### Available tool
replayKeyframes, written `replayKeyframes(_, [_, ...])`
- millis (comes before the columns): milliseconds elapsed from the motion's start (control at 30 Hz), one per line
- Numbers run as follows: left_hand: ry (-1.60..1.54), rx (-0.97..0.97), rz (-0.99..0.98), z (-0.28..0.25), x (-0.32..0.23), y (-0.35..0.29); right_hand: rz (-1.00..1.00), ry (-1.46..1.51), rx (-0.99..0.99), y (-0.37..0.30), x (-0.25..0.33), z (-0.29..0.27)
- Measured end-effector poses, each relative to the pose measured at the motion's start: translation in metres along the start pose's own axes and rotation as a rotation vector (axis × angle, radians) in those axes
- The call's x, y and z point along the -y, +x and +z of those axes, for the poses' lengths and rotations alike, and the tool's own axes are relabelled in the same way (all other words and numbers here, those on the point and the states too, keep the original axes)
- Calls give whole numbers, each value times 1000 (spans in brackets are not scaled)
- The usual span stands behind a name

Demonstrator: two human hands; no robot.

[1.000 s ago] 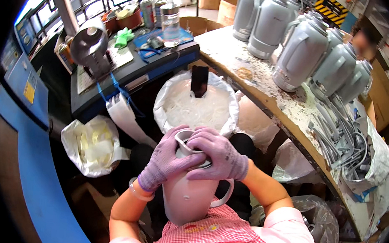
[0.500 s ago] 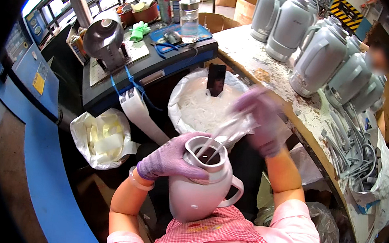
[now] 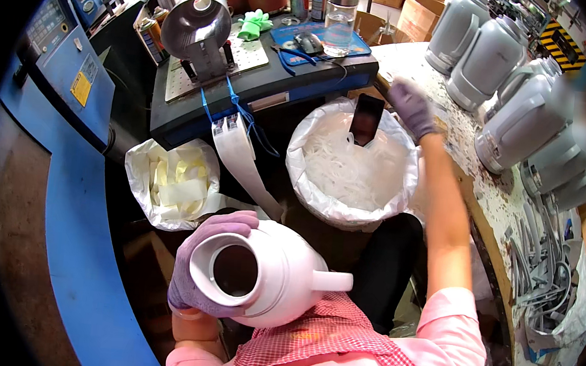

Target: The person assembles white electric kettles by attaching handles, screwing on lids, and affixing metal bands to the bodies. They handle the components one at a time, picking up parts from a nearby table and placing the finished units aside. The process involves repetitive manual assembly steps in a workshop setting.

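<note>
Pale-grey jug tilted by apron, left hand wrapped round its neck.
Right hand near worktop left edge, grip unclear. Jug likely stiff, fairly light, smooth; best held by neck or handle.

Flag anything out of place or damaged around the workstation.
A likely smartphone stands at the far edge of the white-lined bin, oddly placed beside loose plastic strips. The white worktable looks worn, its surface flaked brown. The tilted jug in the left hand shows no obvious damage.
</note>
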State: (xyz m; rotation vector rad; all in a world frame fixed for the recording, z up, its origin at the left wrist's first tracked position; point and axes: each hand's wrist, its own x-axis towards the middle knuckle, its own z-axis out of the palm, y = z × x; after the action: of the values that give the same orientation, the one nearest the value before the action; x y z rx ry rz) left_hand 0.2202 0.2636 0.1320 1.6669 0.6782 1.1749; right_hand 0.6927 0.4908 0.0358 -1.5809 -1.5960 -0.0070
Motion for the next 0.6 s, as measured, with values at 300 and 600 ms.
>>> replayKeyframes(300, [294,99,154,29,67,2,-166,-530,291,-91,-57,135])
replayKeyframes(600, [475,303,290,52,82,22,463,347,702,-122,95,-21])
